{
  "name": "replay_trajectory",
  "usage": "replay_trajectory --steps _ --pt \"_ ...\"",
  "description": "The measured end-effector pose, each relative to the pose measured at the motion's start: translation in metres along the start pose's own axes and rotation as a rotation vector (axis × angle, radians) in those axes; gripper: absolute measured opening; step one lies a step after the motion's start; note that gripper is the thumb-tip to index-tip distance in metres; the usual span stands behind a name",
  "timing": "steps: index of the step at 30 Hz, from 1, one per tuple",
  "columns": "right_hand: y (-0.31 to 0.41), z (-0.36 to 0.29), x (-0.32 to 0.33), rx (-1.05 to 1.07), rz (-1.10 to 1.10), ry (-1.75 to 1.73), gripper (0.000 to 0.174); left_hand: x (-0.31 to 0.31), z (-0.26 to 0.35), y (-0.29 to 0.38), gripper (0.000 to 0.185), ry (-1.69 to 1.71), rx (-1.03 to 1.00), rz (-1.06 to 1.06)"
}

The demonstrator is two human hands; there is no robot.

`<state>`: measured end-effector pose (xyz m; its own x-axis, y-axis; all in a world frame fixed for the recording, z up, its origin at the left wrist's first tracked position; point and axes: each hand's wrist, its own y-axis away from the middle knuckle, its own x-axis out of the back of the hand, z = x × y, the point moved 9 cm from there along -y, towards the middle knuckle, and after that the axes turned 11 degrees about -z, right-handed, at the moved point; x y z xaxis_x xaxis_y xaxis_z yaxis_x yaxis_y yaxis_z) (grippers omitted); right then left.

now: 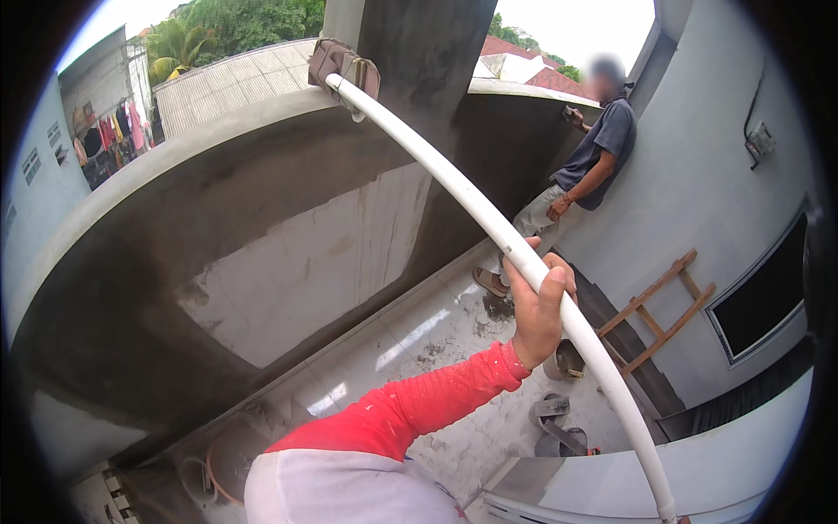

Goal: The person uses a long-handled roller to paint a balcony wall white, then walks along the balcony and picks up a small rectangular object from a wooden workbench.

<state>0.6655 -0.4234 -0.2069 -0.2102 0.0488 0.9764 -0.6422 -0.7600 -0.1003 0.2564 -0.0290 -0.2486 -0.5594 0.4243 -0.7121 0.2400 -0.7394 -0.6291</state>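
My left hand, in a red sleeve, is wrapped around a long white plastic pipe. The pipe runs from the lower right up to the top of a low wall and looks bent through the lens. Brownish wrapping, perhaps cardboard or cloth, is bunched around its far end, against the pale wall cap. Of my right hand only a sliver of skin shows at the bottom edge, beside the pipe's lower end; its grip is hidden. Below the cap, the wall has dark damp-looking plaster around a pale patch.
Another person stands by the far wall, a hand on a small object at the wall top. A wooden ladder leans at right. Buckets and a hand saw sit on the stained tile floor. A round tub stands lower left.
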Motion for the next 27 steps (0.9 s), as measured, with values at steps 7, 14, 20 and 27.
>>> replay_trajectory --steps 7,14,20,27 --pt "0.009 -0.006 0.029 -0.061 0.167 -0.039 0.034 -0.061 0.052 -0.085 0.051 0.003 -0.127 -0.168" --pt "0.010 -0.001 -0.007 -0.024 -0.014 -0.016 0.034 0.004 0.008 -0.009 0.055 -0.091 -0.033 -0.033" --pt "0.036 -0.019 0.040 0.035 0.271 -0.101 0.037 -0.018 0.049 -0.057 0.052 -0.068 -0.046 -0.082" --pt "0.023 -0.017 0.036 -0.020 0.024 0.023 0.038 0.015 0.035 -0.035 0.049 -0.237 -0.068 -0.037"
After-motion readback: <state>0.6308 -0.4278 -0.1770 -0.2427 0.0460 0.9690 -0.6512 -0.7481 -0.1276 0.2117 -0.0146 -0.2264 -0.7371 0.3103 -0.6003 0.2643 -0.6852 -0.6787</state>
